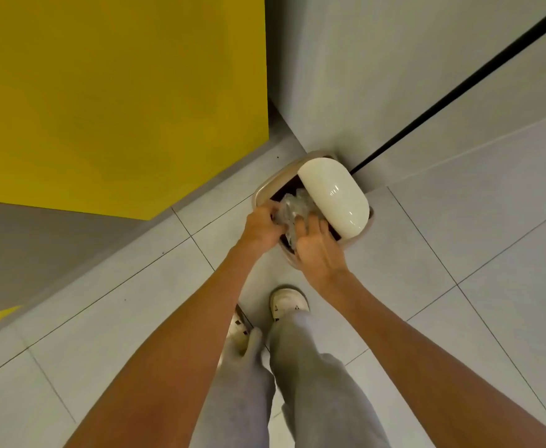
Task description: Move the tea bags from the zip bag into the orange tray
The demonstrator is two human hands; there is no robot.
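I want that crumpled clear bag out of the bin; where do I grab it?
Pinch the crumpled clear bag by its bunched top, probably from above on the left: the tilted white lid covers the right of the bin.

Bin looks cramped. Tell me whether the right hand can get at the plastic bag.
Probably yes: the right hand touches the plastic bag in the opening of the bin, and the lid is tilted aside, leaving a gap.

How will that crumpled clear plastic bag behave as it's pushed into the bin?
Probably floppy and light: the crumpled clear plastic bag bunches into folds between the left hand and right hand. Its glossy film looks slippery and may spring back above the beige bin.
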